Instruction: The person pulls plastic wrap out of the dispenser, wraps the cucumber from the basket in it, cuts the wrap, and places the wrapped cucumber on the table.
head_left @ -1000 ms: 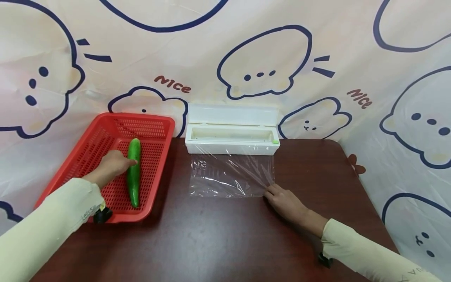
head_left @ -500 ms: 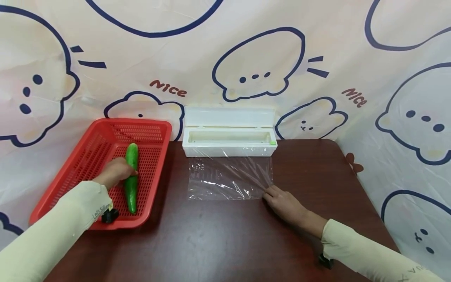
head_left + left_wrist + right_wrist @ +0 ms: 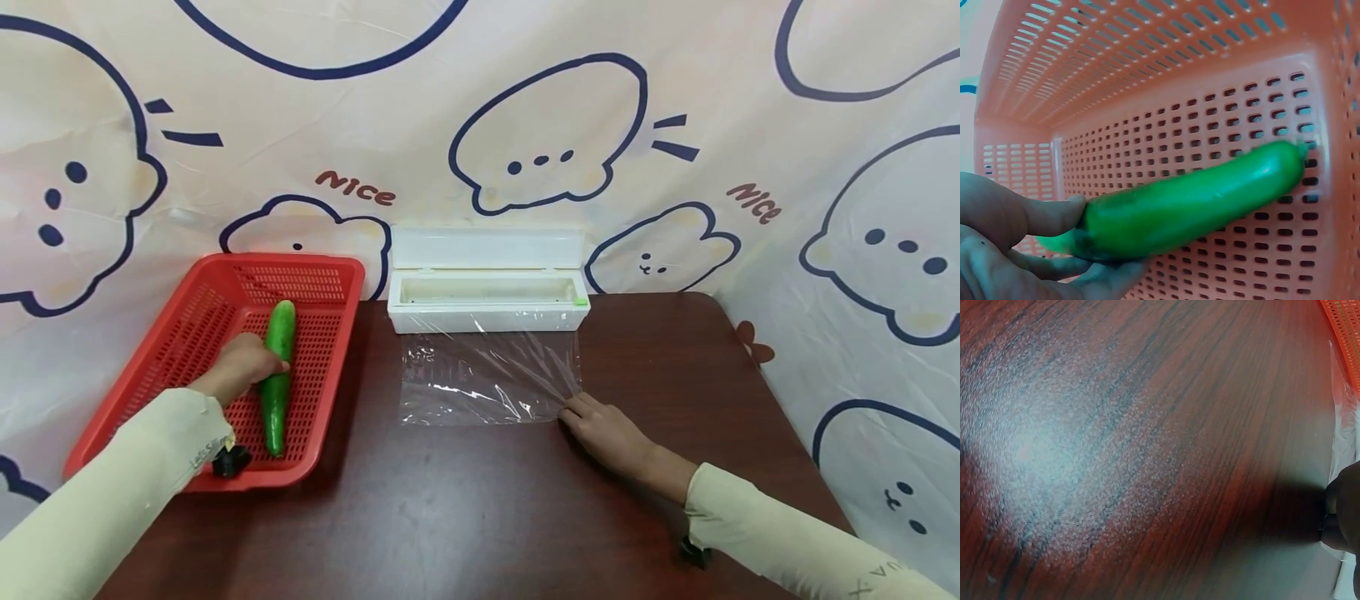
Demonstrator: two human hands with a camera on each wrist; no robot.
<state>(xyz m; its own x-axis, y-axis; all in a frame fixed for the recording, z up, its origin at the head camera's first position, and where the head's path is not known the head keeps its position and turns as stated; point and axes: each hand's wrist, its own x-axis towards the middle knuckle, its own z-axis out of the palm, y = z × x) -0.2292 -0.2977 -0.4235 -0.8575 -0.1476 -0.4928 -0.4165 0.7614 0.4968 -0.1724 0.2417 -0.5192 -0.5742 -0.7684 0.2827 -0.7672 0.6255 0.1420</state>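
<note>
Inside the red plastic basket my left hand grips a green cucumber around its middle. The left wrist view shows the thumb on one side of the cucumber and the fingers under the other. My right hand pinches the near right corner of a sheet of clear cling film. The film runs out over the front of a white dispenser box, whose lid stands raised, and creases fan out from the pinched corner. In the right wrist view only the fingertips show at the film's edge.
A dark brown wooden table carries the basket at left and the box at the back. Behind them hangs a pale cloth with blue cartoon outlines, which also covers the right side.
My left hand has closed around the cucumber, and the cucumber's lower end has swung slightly left. My right hand keeps its hold on the film corner. The head view has shifted a little.
</note>
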